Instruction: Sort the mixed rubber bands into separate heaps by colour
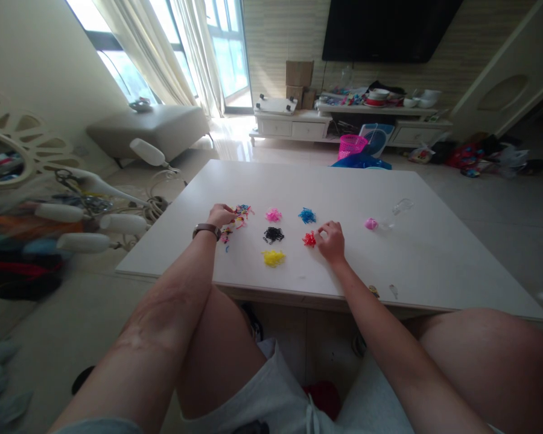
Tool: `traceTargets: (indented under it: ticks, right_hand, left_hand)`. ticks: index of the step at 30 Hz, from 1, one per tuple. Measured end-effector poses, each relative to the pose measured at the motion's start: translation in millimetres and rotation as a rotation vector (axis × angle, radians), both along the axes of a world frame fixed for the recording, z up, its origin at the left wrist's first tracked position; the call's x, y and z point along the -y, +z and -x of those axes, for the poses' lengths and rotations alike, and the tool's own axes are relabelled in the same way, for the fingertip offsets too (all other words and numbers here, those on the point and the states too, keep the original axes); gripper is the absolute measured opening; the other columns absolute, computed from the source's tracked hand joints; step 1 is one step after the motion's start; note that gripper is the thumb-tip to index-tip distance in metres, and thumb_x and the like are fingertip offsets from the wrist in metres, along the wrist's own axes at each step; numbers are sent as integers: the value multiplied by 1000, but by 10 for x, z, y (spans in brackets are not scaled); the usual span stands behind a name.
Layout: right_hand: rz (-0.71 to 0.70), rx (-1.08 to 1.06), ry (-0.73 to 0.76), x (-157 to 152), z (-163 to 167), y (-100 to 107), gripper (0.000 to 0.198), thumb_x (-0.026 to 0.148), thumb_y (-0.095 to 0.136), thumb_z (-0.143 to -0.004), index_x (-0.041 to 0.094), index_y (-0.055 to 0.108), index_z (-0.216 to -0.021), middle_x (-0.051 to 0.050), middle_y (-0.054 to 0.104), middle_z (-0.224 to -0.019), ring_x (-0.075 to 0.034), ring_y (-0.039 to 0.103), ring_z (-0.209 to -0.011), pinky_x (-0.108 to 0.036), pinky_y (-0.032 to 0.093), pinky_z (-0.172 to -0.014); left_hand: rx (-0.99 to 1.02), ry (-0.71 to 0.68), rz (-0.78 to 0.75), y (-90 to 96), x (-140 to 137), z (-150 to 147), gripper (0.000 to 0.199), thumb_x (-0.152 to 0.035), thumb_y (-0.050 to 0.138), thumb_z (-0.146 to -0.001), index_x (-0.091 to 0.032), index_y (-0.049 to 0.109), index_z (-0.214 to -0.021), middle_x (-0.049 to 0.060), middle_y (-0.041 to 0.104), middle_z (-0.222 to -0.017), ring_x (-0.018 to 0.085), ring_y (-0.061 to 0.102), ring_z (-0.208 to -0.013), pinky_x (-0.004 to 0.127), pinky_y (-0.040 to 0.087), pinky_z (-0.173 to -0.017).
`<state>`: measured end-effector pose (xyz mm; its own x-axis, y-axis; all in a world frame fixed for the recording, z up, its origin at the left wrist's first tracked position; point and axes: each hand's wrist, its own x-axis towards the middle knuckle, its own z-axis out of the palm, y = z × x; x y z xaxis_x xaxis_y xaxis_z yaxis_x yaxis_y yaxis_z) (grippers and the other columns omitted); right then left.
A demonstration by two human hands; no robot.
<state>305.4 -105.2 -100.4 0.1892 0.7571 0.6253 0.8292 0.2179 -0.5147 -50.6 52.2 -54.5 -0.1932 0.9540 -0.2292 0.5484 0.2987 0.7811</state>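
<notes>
My left hand (221, 215), with a dark watch on its wrist, reaches into a mixed pile of small coloured pieces (243, 211). Its fingers are bent together at the pile; what they pinch is too small to make out. My right hand (332, 242) is closed at the right edge of a red pile (309, 239), its fingertips touching or almost touching it. Between the hands lie a pink pile (273, 214), a black pile (273, 234) and a yellow pile (274, 258). A blue pile (307, 215) lies behind the red one. The pieces look like tiny rubber bands or clips.
On the white table (434, 241), a round pink item (371, 223) and a clear plastic container (402, 207) lie to the right. A small yellow item (373, 292) sits at the front edge. A lamp with white shades (124, 223) stands left of the table.
</notes>
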Motion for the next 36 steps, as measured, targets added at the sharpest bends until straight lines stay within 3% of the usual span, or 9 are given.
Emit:
traceTargets:
  ticks: [5, 14, 19, 23, 27, 31, 36]
  right_hand:
    - [10, -2, 1, -2, -1, -2, 19, 27, 61, -85, 24, 57, -67, -4, 59, -80, -25, 53, -88, -39, 47, -78]
    - [19, 0, -2, -12, -6, -15, 19, 27, 61, -85, 24, 57, -67, -4, 59, -80, -25, 52, -88, -38, 47, -79]
    - [22, -7, 0, -8, -3, -9, 19, 28, 61, -85, 24, 57, -67, -4, 59, -80, -25, 53, -88, -38, 47, -79]
    - [19, -12, 2, -2, 1, -2, 19, 27, 61, -85, 24, 57, -67, -4, 59, -80, -25, 53, -87, -38, 47, -79]
    - [-4, -3, 43, 8, 7, 12, 17, 26, 60, -86, 24, 58, -69, -4, 59, -81, -25, 53, -89, -39, 47, -80]
    - [-25, 15, 76, 18, 13, 27, 14, 25, 59, -87, 24, 59, -73, -5, 60, -82, -26, 54, -89, -41, 48, -83]
    - [-43, 35, 115, 30, 20, 35, 12, 22, 58, -88, 24, 60, -76, -5, 62, -83, -25, 55, -90, -40, 48, -84]
  left_hand:
    - [-149, 3, -17, 32, 27, 44, 25, -6, 82, -53, -16, 68, -72, 4, 68, -68, 20, 69, -75, 27, 54, -70]
    - [-417, -133, 71, 107, 104, -11, 26, -5, 78, -53, -17, 71, -75, 5, 73, -80, 21, 68, -84, 26, 52, -70]
    - [-371, -135, 71, 154, 96, -43, 25, -5, 79, -53, -17, 70, -73, 6, 73, -77, 25, 70, -88, 27, 54, -71]
    - [-64, -120, 9, 245, 133, -123, 26, -13, 86, -53, -15, 67, -70, 7, 71, -70, 23, 72, -80, 29, 58, -74]
    - [210, -355, 4, 387, 279, -280, 26, -17, 89, -53, -13, 71, -70, 7, 72, -71, 20, 72, -76, 30, 59, -78]
    - [181, -558, 27, 497, 435, -468, 21, -19, 88, -58, -14, 77, -75, 8, 76, -78, 21, 73, -82, 30, 59, -78]
    - [163, -718, 7, 447, 485, -693, 15, -20, 85, -62, -15, 80, -75, 7, 77, -75, 21, 72, -79, 29, 57, -76]
